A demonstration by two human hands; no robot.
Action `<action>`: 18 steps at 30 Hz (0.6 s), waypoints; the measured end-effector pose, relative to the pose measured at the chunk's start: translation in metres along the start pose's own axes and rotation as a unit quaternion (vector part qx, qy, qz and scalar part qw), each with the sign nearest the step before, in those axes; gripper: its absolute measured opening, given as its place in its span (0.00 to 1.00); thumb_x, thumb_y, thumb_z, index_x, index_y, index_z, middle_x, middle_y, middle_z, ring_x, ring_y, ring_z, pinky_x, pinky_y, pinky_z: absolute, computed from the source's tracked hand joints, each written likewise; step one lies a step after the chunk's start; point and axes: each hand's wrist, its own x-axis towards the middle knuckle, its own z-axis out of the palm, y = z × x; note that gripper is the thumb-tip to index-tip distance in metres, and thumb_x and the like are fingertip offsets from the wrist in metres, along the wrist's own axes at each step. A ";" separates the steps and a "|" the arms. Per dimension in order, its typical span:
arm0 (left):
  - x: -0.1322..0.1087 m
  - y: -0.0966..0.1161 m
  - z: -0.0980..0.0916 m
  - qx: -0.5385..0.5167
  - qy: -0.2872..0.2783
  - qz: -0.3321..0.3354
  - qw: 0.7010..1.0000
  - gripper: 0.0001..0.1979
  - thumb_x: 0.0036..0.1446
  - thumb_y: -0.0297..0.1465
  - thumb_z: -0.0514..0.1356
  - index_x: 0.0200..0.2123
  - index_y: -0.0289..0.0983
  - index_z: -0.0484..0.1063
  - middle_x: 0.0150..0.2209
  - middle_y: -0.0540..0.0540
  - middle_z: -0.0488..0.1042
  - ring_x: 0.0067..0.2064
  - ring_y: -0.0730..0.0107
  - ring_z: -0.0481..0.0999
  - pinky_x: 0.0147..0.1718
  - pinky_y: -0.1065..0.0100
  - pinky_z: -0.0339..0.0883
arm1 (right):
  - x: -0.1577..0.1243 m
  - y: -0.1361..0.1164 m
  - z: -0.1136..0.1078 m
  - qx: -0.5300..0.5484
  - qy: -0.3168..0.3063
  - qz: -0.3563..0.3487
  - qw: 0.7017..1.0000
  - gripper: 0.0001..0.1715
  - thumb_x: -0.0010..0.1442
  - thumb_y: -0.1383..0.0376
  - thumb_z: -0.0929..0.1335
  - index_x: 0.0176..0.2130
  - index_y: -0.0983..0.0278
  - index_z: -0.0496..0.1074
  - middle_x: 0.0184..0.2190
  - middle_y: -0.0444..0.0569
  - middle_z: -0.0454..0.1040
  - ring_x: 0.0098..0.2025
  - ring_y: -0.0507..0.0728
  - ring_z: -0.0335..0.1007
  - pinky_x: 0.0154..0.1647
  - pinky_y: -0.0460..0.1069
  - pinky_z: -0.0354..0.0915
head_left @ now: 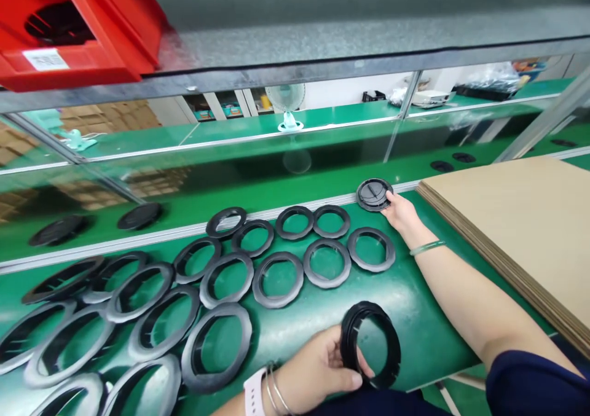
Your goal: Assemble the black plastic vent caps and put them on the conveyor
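Observation:
My left hand [325, 364], low in the middle of the head view, has its thumb and fingers closed around the side of a black plastic ring [391, 342], held tilted above the green table [428, 336]. Farther off and to the right, my right hand [402, 213] pinches the edge of a round black disc [373, 196] with raised ribs on its face. The disc is at the metal rail between the table and a green belt [258, 187]. Several more black rings, one of them a grey-rimmed ring [276, 301], lie in rows left of my hands.
Brown cardboard sheets [516, 207] are stacked at the right. Black discs [139, 216] lie along the belt. A metal shelf [322, 29] crosses overhead, carrying a red bin [124, 23] at its left. Beyond the belt, a small fan [286, 98] stands on another green bench.

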 end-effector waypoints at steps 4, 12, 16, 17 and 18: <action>-0.003 0.000 -0.004 0.001 0.001 -0.016 1.000 0.18 0.45 0.27 0.72 0.39 0.33 0.71 0.39 0.41 0.81 0.43 0.62 0.79 0.46 0.63 0.66 | 0.020 -0.009 0.030 -0.132 -0.073 -0.058 0.987 0.18 0.59 0.57 0.70 0.46 0.64 0.71 0.43 0.53 0.78 0.48 0.63 0.75 0.52 0.63 0.72; 0.000 -0.008 -0.018 -0.008 0.048 -0.060 0.997 0.19 0.39 0.24 0.69 0.37 0.34 0.69 0.37 0.44 0.81 0.43 0.56 0.81 0.43 0.61 0.68 | 0.057 0.006 0.111 -0.409 -0.274 -0.137 0.859 0.20 0.53 0.56 0.75 0.46 0.59 0.79 0.56 0.49 0.73 0.69 0.68 0.50 0.72 0.63 0.43; 0.003 -0.012 -0.024 -0.010 0.065 -0.065 0.996 0.20 0.38 0.28 0.71 0.36 0.35 0.68 0.36 0.45 0.80 0.45 0.51 0.81 0.44 0.57 0.69 | 0.050 0.011 0.089 -0.465 -0.303 -0.137 0.821 0.29 0.61 0.52 0.70 0.59 0.58 0.72 0.65 0.48 0.62 0.72 0.66 0.42 0.73 0.63 0.40; 0.003 -0.012 -0.025 -0.011 0.067 -0.066 0.995 0.20 0.38 0.28 0.71 0.36 0.35 0.68 0.36 0.44 0.81 0.45 0.50 0.81 0.45 0.56 0.70 | 0.046 0.010 0.076 -0.469 -0.299 -0.138 0.819 0.31 0.64 0.51 0.67 0.62 0.58 0.69 0.66 0.47 0.59 0.72 0.64 0.43 0.73 0.63 0.41; 0.004 -0.012 -0.026 -0.013 0.070 -0.068 0.995 0.21 0.37 0.28 0.71 0.36 0.35 0.68 0.36 0.44 0.81 0.46 0.49 0.81 0.45 0.56 0.70 | 0.041 0.008 0.062 -0.472 -0.291 -0.139 0.820 0.31 0.66 0.51 0.64 0.64 0.58 0.66 0.67 0.47 0.58 0.71 0.63 0.44 0.72 0.63 0.42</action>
